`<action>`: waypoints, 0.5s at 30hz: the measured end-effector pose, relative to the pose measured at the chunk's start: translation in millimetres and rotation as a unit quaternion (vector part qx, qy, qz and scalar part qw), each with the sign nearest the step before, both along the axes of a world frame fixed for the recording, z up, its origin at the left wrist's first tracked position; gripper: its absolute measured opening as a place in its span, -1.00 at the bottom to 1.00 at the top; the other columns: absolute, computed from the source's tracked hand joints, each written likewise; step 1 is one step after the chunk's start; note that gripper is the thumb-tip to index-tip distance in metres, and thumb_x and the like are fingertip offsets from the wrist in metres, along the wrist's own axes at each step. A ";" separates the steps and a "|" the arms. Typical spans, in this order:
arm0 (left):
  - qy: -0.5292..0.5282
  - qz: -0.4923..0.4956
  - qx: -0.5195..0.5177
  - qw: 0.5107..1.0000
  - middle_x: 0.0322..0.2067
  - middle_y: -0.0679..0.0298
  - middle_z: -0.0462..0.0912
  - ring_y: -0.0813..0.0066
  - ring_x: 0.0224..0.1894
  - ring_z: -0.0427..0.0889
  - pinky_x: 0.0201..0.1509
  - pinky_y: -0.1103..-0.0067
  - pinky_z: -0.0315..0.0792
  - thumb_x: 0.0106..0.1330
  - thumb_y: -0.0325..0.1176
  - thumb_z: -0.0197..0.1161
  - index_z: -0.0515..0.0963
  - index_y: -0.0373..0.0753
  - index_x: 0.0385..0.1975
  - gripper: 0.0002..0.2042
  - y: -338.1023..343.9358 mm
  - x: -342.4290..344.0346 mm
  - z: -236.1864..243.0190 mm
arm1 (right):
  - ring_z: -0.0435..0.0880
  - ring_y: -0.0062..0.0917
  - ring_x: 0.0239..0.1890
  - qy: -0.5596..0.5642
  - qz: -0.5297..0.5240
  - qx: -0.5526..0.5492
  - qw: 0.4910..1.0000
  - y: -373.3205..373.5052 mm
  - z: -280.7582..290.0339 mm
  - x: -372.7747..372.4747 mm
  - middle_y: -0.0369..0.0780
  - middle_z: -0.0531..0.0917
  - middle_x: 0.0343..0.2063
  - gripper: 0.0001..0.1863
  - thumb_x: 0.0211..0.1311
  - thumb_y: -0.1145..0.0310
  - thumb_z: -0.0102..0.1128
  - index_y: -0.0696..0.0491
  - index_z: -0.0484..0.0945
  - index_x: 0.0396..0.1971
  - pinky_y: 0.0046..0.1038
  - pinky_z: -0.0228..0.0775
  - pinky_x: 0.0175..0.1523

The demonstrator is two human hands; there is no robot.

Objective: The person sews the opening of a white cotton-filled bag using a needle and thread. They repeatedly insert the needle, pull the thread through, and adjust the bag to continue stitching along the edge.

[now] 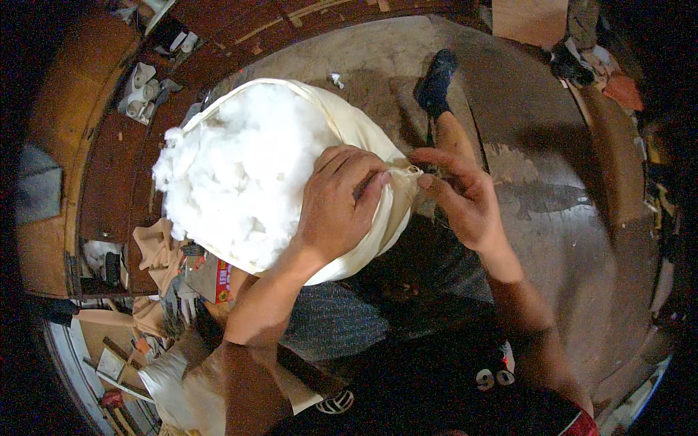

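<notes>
A cream cushion cover [356, 127] rests on my lap, its mouth wide and facing up. White fibre stuffing [240, 167] fills it and bulges over the far left rim. My left hand [340, 200] lies across the right side of the mouth, thumb and fingers closed on the cover's edge. At the cover's right corner, the thumb and forefinger of my right hand [465, 196] pinch a small gathered bit of the edge. Any thread or zip there is too small to make out.
Left of the cushion are a peach cloth [156, 247], a red and purple box [222, 280] and assorted clutter. White rolls [142, 94] stand by dark wooden furniture. My foot in a dark sock [436, 80] is stretched ahead on the worn floor [552, 240]. More clutter lines the right wall.
</notes>
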State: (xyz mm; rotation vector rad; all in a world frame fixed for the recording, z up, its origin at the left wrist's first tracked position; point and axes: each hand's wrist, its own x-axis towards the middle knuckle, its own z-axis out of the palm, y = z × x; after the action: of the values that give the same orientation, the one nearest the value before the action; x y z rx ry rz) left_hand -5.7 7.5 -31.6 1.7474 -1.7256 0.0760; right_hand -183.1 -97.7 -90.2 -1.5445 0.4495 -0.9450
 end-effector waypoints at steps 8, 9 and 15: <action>0.002 -0.018 -0.018 1.000 -0.29 0.12 0.69 0.01 -0.11 0.62 0.10 0.24 0.44 0.31 -0.43 0.29 0.60 -0.26 -0.30 -0.93 0.7 -0.5 -0.7 | 0.64 -0.62 -0.09 0.003 0.050 0.079 0.996 -0.5 -0.3 8.9 -0.26 0.72 -0.19 -0.84 0.39 0.46 0.30 0.21 0.65 -0.13 -0.54 0.47 0.05; -0.002 -0.020 -0.018 1.000 -0.29 0.12 0.69 0.00 -0.11 0.62 0.10 0.24 0.44 0.31 -0.43 0.28 0.60 -0.26 -0.30 -0.93 0.9 -0.5 -1.1 | 0.64 -0.62 -0.10 -0.004 0.047 0.074 0.996 0.1 -0.1 10.1 -0.26 0.72 -0.20 -0.85 0.39 0.46 0.30 0.21 0.66 -0.14 -0.54 0.47 0.04; 0.004 -0.029 -0.013 0.999 -0.29 0.11 0.67 -0.01 -0.10 0.61 0.11 0.23 0.43 0.32 -0.44 0.26 0.58 -0.26 -0.29 -0.94 1.5 0.5 -1.6 | 0.64 -0.62 -0.18 0.042 0.038 0.058 0.997 3.6 8.8 9.7 -0.25 0.73 -0.27 -0.84 0.39 0.42 0.32 0.21 0.68 -0.18 -0.52 0.48 -0.03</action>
State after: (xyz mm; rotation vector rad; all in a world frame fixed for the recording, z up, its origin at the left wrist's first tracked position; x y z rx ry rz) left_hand -5.2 9.0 -33.2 1.6753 -1.7614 0.0655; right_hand -173.4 -94.0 -81.4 -1.4888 0.4932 -0.7843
